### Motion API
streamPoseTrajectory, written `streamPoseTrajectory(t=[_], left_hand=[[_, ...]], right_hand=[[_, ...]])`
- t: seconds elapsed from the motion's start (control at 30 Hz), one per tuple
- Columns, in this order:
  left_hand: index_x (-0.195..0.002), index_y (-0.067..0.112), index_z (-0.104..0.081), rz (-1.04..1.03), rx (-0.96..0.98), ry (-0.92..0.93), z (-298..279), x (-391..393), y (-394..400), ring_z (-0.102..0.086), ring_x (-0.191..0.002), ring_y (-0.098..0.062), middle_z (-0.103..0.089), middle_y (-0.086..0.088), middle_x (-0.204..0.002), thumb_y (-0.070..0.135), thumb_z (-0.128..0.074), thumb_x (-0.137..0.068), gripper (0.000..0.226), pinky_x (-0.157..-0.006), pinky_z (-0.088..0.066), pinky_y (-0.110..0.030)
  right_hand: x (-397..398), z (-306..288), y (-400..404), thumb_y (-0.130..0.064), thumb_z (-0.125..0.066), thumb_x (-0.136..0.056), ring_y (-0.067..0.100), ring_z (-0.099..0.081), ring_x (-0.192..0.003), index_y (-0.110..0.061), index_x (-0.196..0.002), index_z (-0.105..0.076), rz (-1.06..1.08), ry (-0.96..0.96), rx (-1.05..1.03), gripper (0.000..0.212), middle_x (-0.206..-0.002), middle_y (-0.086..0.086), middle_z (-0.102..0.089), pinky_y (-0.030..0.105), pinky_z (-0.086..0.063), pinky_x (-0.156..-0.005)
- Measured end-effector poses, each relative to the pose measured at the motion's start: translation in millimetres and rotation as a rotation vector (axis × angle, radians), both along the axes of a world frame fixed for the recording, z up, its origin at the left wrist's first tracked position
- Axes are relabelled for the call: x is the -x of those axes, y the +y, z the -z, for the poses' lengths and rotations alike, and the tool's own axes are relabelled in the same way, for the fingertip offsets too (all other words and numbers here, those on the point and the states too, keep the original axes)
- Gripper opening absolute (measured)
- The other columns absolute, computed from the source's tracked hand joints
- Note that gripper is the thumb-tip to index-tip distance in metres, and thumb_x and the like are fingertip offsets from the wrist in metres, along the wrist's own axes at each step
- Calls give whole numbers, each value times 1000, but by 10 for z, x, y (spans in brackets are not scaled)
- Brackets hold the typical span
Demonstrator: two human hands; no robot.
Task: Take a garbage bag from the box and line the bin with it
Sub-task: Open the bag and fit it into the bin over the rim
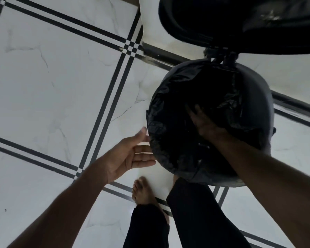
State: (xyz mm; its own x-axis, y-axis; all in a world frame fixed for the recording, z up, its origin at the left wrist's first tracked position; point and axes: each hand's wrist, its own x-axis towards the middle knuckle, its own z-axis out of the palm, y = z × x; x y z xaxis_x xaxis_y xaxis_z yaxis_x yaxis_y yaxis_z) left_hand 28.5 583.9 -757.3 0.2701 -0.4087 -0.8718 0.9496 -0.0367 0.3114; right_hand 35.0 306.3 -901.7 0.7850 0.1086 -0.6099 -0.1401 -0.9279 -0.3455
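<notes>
- While your right hand reaches down inside the bin, its fingers are spread and pressed flat against the black garbage bag; it presses rather than grips.
- Your left hand is outside the bin on its left, palm turned toward it, fingers straight and slightly apart; the fingertips touch the bag's folded-over edge, or sit just beside it, and hold nothing.
- The garbage bag sits inside the bin, its crinkled plastic draped over the rim on the left and near sides; on the far right the bin's grey wall shows bare.
- Whatever lies at the bottom of the bag is too dark to make out.
- The bin's dark lid stands open above it, at the top of the view.
- The bin stands on a white marble floor with black stripes; your bare foot and dark trouser legs are just below it.
</notes>
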Motion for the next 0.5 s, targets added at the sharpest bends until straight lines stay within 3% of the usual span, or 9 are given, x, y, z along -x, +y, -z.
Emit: streamPoseTrajectory(t=[0.03,0.1,0.13,0.2,0.3,0.37,0.5], left_hand=[[-113,8,-65,-40,-138,-32,-34,-29,-51,-72,-100,-30,-73,-16,-110,60,-61,-83,60,-87,-59,-40],[-106,8,-64,-178,-452,-192,-93,-123,-154,-73,-92,-27,-71,-10,-101,52,-53,-94,47,-79,-59,-36],[-102,10,-62,-245,-568,-297,-156,-184,-205,-72,-90,-26,-69,-7,-97,48,-53,-96,40,-78,-59,-35],[-95,18,-60,-241,-694,-517,-276,-305,-324,-69,-88,-19,-67,1,-96,50,-56,-93,32,-83,-58,-38],[-108,26,-57,34,-701,-810,-446,-496,-570,-65,-90,-7,-64,10,-106,58,-64,-83,41,-78,-54,-31],[-113,29,-53,240,-727,-939,-468,-652,-723,-63,-93,-11,-61,9,-111,60,-67,-78,48,-76,-52,-32],[-96,26,-55,406,-887,-1112,-445,-899,-796,-64,-82,-12,-65,11,-97,44,-67,-83,25,-76,-54,-39]], right_hand=[[11,-104,-21,-17,-39,-105,28,-14,-151,-10,-154,-24,-5,-21,22,52,-163,10,-13,-4,-19,-102],[5,-533,8,-17,-56,-93,34,-32,-142,-14,-145,-44,-64,-47,32,54,-152,15,-36,22,-30,-114],[9,-798,31,-15,-61,-85,36,-38,-137,-15,-136,-54,-70,-89,52,52,-143,15,-45,35,-35,-113],[80,-1219,25,-17,-61,-77,35,-39,-134,-19,-124,-61,-12,-186,133,47,-130,9,-54,50,-39,-106],[186,-1581,-60,-25,-64,-75,38,-26,-142,-20,-131,-55,-26,-278,292,57,-136,11,-51,63,-17,-115],[185,-1677,-135,-24,-65,-76,42,-17,-146,-16,-140,-47,-24,-334,330,67,-147,17,-40,64,-9,-117],[135,-1784,-195,-28,-63,-76,41,-8,-149,-12,-147,-37,-20,-351,397,77,-155,19,-29,67,-5,-117]])
